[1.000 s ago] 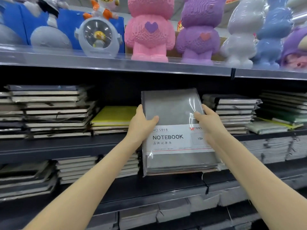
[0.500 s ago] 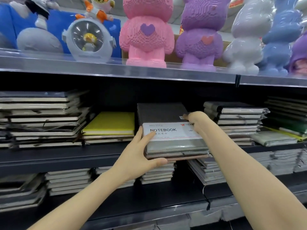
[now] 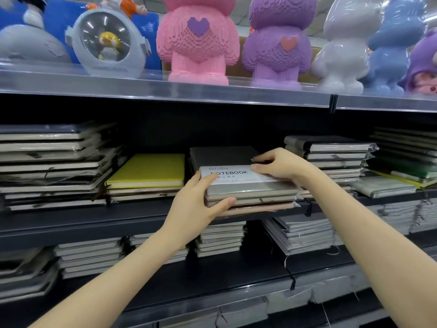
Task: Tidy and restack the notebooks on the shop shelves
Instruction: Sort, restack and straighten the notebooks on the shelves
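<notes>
A small stack of plastic-wrapped notebooks, the top one grey [image 3: 248, 189] with a white NOTEBOOK label, lies flat on the middle shelf [image 3: 82, 223] with its front edge over the shelf lip. My left hand [image 3: 196, 207] grips the stack's front left corner, thumb under the edge and fingers on top. My right hand [image 3: 281, 165] rests on the top cover at the right, fingers curled over the label. A yellow notebook [image 3: 151, 170] tops a low pile just to the left.
Tall uneven stacks of dark notebooks [image 3: 52, 164] stand at the far left, another stack [image 3: 331, 157] at the right. The lower shelf holds more grey piles [image 3: 220, 240]. Brick-built pink [image 3: 198, 39] and purple [image 3: 279, 41] figures stand on the top shelf.
The grey notebook stack went from tilted up in both hands to lying flat on the middle shelf. My hands moved in with it, and my right hand shifted onto the top cover.
</notes>
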### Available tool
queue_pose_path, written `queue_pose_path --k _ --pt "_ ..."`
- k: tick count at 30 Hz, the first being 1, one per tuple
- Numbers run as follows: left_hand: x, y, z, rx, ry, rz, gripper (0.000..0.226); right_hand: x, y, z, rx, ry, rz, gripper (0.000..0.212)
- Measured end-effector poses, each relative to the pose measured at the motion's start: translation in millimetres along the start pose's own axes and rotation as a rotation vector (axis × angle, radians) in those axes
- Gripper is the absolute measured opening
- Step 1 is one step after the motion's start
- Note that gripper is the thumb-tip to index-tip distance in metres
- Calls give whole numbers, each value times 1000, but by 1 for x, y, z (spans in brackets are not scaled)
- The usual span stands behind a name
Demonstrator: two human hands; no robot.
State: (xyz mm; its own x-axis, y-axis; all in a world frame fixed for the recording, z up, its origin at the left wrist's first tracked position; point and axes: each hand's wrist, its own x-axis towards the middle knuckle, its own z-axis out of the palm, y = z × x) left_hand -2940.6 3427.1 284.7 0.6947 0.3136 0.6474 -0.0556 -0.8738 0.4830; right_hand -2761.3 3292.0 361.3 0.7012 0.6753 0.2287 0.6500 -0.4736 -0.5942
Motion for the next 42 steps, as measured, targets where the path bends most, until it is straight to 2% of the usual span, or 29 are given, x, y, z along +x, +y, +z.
queue_pose_path --k 3,4,7,8,10,17,25,29,33,42 --pt "3 0 1 -20 -1 3 66 -40 3 0 -7 -59 -157 53" --pt "4 0 1 -17 -4 3 67 -53 6 5 -95 -69 -210 60" --pt "7 -2 2 -7 -19 -29 68 -68 20 27 -539 120 -436 81" --pt "9 -3 2 -4 -28 -37 67 -64 24 32 -630 188 -516 79" --pt "17 -7 1 1 -45 -45 68 -55 25 34 -644 241 -576 71" --pt "35 -30 1 -99 -187 -56 87 -21 30 24 -614 199 -536 62" --pt "55 -41 31 -104 -178 -114 79 13 40 19 -538 110 -419 64" --pt "57 -44 32 -163 -200 -135 93 17 44 24 -573 162 -439 67" --pt "51 -47 32 -99 -204 -116 109 19 50 29 -568 230 -484 78" --pt "45 -38 30 -209 -163 -159 111 21 53 30 -583 245 -505 68"
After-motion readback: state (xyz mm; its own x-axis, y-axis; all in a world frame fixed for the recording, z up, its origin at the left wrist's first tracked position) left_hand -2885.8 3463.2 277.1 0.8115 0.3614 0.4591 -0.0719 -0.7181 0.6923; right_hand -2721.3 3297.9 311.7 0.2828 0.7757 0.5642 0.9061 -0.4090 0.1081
